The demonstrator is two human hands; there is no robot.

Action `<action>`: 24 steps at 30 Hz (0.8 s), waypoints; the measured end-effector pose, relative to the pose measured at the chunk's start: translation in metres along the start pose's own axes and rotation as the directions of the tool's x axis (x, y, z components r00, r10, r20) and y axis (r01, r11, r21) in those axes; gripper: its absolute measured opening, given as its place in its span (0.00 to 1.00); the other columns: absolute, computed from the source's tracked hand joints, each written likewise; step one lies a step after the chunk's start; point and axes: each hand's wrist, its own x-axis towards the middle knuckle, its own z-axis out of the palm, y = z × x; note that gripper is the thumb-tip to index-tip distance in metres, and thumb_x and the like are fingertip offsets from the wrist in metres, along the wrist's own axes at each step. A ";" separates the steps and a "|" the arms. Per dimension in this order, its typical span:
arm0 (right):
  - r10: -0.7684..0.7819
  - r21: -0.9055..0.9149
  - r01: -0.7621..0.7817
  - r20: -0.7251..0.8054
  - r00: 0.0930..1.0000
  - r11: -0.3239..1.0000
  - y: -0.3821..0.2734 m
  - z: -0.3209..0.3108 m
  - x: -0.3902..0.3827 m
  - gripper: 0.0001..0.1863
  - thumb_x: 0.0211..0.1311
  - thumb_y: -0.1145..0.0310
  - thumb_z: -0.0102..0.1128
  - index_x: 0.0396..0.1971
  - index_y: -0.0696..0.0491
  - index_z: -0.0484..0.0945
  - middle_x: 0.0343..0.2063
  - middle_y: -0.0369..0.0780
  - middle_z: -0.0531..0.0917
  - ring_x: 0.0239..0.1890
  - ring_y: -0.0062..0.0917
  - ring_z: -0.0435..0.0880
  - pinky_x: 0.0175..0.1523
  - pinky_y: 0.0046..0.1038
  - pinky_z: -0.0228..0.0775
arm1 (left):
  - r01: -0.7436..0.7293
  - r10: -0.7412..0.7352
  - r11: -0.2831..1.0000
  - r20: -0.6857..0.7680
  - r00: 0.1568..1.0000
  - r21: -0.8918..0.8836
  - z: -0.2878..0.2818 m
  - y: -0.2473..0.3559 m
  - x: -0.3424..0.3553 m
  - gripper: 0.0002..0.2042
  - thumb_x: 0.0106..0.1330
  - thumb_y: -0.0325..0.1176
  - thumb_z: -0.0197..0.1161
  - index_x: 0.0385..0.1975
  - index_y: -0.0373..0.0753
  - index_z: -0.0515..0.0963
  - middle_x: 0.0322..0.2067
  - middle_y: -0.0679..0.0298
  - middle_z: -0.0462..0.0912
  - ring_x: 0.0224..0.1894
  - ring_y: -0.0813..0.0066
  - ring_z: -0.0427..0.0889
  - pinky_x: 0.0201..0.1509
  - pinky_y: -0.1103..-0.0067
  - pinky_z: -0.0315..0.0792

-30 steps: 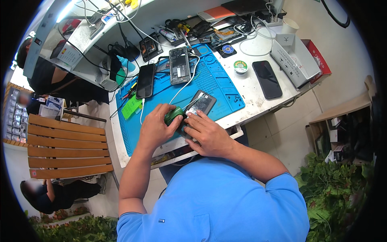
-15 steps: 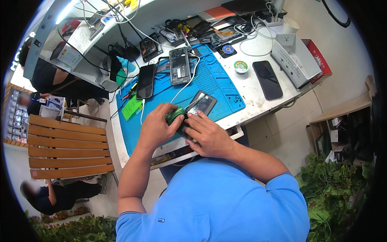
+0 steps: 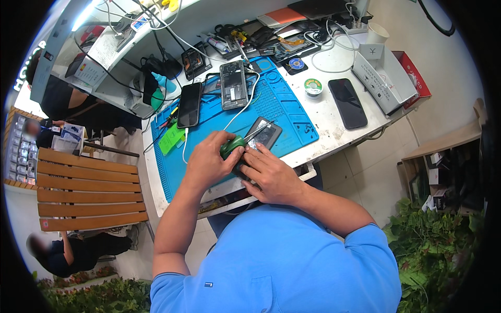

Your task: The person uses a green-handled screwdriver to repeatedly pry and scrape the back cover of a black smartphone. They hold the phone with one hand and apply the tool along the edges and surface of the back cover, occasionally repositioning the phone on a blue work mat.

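Note:
My left hand (image 3: 206, 159) is closed round the green handle of a screwdriver (image 3: 231, 146). Its thin metal shaft slants up to the right, across a dark, flat, phone-like device (image 3: 269, 135) with a silvery patch. My right hand (image 3: 274, 178) grips the near part of that device, its fingers bent over the surface; the device's lower end is hidden beneath them. Both hands are at the front of a blue repair mat (image 3: 292, 117). Beyond them lie a black phone (image 3: 189, 106) with a white cable plugged in and an opened phone (image 3: 233, 86) with its inner parts showing.
Right of the mat are a solder spool (image 3: 312, 87), another black phone (image 3: 347, 103) and a white box (image 3: 383, 78). Tools and loose parts crowd the table's back. A bright green piece (image 3: 171, 139) lies at the mat's left. A slatted wooden bench (image 3: 88, 190) stands left.
The screwdriver has shifted slightly right and its shaft now shows plainly across the device. My left hand has moved a little with it; my right hand stays nearly still.

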 end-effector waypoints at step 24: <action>0.014 0.069 -0.010 -0.066 0.998 0.998 -0.003 -0.067 0.002 0.14 0.69 0.71 0.80 0.51 0.58 0.89 0.47 0.46 0.89 0.49 0.43 0.90 0.61 0.46 0.83 | -0.095 0.114 0.991 0.230 0.967 -0.092 -0.072 0.001 -0.056 0.21 0.68 0.42 0.85 0.54 0.36 0.91 0.42 0.55 0.92 0.40 0.60 0.92 0.43 0.70 0.83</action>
